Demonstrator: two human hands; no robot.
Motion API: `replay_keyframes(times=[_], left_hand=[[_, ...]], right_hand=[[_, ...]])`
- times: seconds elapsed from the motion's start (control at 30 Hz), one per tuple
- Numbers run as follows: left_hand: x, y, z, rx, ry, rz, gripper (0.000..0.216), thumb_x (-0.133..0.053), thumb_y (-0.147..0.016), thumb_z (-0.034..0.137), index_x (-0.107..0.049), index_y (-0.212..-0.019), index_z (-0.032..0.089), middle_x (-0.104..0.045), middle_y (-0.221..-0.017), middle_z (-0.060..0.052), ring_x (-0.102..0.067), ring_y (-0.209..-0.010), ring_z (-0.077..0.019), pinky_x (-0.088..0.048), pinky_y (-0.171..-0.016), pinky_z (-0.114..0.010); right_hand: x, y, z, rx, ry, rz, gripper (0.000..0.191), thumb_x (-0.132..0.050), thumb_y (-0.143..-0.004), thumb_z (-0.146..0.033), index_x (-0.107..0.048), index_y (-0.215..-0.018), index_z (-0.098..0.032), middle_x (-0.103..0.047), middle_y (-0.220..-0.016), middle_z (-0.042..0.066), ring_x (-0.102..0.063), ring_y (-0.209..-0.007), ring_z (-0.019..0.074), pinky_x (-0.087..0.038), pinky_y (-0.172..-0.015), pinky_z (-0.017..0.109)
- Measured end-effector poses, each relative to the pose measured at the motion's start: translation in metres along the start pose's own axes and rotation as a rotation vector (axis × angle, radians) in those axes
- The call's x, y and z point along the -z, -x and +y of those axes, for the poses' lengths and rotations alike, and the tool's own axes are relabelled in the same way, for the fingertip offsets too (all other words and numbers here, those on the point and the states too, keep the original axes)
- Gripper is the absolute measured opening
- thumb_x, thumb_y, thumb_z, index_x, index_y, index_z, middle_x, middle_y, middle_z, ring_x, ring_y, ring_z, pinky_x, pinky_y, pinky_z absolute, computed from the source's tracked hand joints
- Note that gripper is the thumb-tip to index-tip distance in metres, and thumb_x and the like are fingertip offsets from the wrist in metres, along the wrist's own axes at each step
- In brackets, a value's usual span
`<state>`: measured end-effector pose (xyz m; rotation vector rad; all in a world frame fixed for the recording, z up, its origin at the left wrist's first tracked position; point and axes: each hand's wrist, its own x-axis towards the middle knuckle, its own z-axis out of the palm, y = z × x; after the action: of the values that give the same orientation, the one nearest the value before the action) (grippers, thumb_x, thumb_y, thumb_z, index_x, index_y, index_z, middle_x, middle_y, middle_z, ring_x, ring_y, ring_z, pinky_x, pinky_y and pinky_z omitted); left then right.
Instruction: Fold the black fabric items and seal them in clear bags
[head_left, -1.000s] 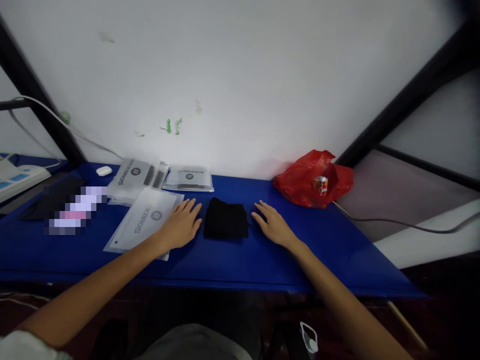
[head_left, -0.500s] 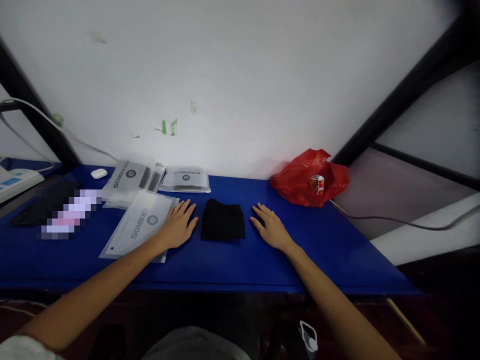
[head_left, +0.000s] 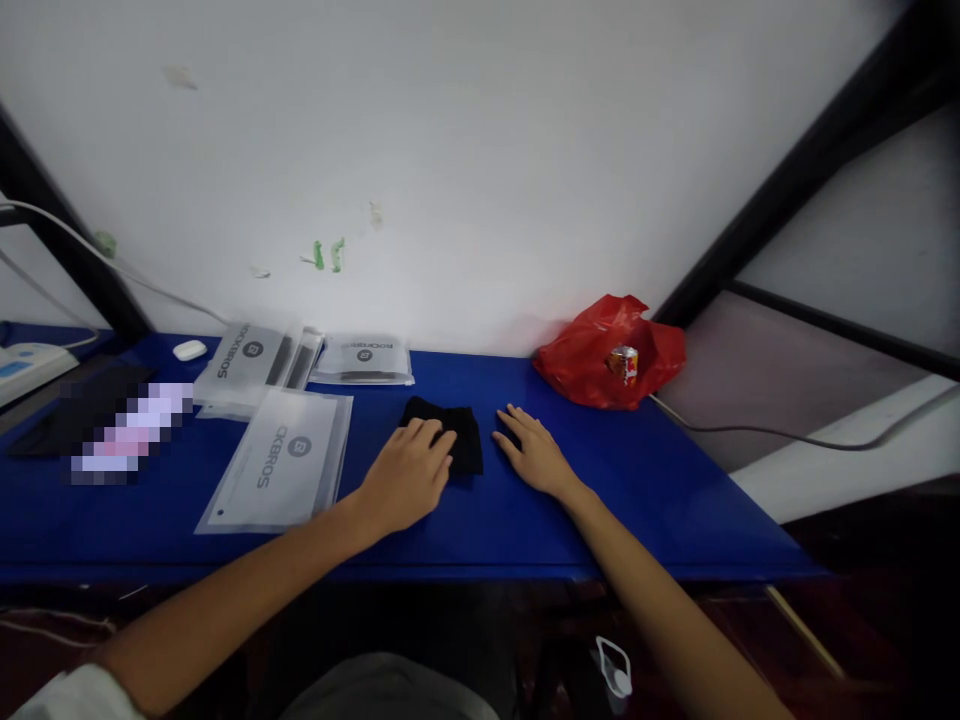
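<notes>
A folded black cloth point(head_left: 459, 432) lies on the blue table point(head_left: 465, 520) near the middle. My left hand point(head_left: 409, 475) rests on the cloth's near left part, fingers bent loosely over it. My right hand point(head_left: 534, 455) lies flat on the table just right of the cloth, fingers stretched out and holding nothing. A large clear zip bag with a printed logo point(head_left: 281, 460) lies to the left of my left hand.
Two more logo bags point(head_left: 259, 358) point(head_left: 364, 360) lie by the white wall. A red plastic bag point(head_left: 609, 352) sits at the back right with a cable point(head_left: 787, 435) trailing off. A white earbud case point(head_left: 189, 350) and a dark flat object point(head_left: 67, 420) are far left.
My left hand has moved right, off the large zip bag and onto the black cloth. My right hand has stayed beside the cloth.
</notes>
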<state>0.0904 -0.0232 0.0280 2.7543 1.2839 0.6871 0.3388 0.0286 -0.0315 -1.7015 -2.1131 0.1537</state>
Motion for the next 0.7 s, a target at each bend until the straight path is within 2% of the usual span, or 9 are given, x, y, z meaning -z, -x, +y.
replay_keyframes(times=[0.17,0.27,0.37,0.53,0.7], left_hand=[[-0.008,-0.014,0.026,0.013,-0.089,-0.135,0.041,-0.041,-0.091,0.034,-0.052,-0.123,0.011,-0.056,-0.118,-0.017,-0.051,-0.108,-0.0309,-0.044,-0.088,-0.046],[-0.012,-0.014,0.024,0.021,-0.082,-0.184,0.040,-0.043,-0.090,0.041,-0.059,-0.112,0.012,-0.059,-0.116,-0.017,-0.051,-0.109,-0.0322,-0.039,-0.094,-0.049],[-0.012,-0.010,0.014,0.034,-0.060,-0.164,0.037,-0.045,-0.089,0.043,-0.061,-0.104,0.013,-0.060,-0.114,-0.016,-0.051,-0.111,-0.0309,-0.035,-0.099,-0.050],[-0.010,-0.003,-0.001,0.093,-0.051,-0.117,0.021,-0.048,-0.087,0.027,-0.057,-0.102,0.016,-0.059,-0.109,-0.012,-0.050,-0.109,-0.0278,-0.036,-0.099,-0.049],[-0.009,-0.005,-0.003,0.161,-0.022,-0.112,0.030,-0.040,-0.084,0.012,-0.057,-0.108,0.012,-0.060,-0.105,-0.014,-0.052,-0.100,-0.0263,-0.046,-0.086,-0.041]], right_hand=[[0.003,0.001,-0.001,0.010,0.022,-0.019,0.049,-0.043,-0.090,-0.044,-0.050,-0.131,-0.019,-0.042,-0.142,0.014,-0.034,-0.135,0.0283,-0.028,-0.109,0.053],[0.003,0.001,-0.001,0.014,0.005,-0.009,0.048,-0.044,-0.089,-0.042,-0.050,-0.131,-0.020,-0.043,-0.142,0.014,-0.034,-0.134,0.0285,-0.028,-0.109,0.054],[0.002,0.001,0.000,0.006,-0.007,-0.006,0.048,-0.045,-0.089,-0.042,-0.051,-0.131,-0.019,-0.043,-0.142,0.014,-0.035,-0.134,0.0287,-0.027,-0.109,0.054],[0.000,0.000,0.002,0.015,0.006,0.000,0.048,-0.044,-0.089,-0.044,-0.051,-0.131,-0.021,-0.044,-0.142,0.012,-0.036,-0.134,0.0281,-0.028,-0.109,0.053],[0.000,0.001,0.002,0.010,0.012,-0.003,0.048,-0.043,-0.089,-0.045,-0.051,-0.131,-0.021,-0.044,-0.142,0.012,-0.035,-0.134,0.0281,-0.029,-0.109,0.052]])
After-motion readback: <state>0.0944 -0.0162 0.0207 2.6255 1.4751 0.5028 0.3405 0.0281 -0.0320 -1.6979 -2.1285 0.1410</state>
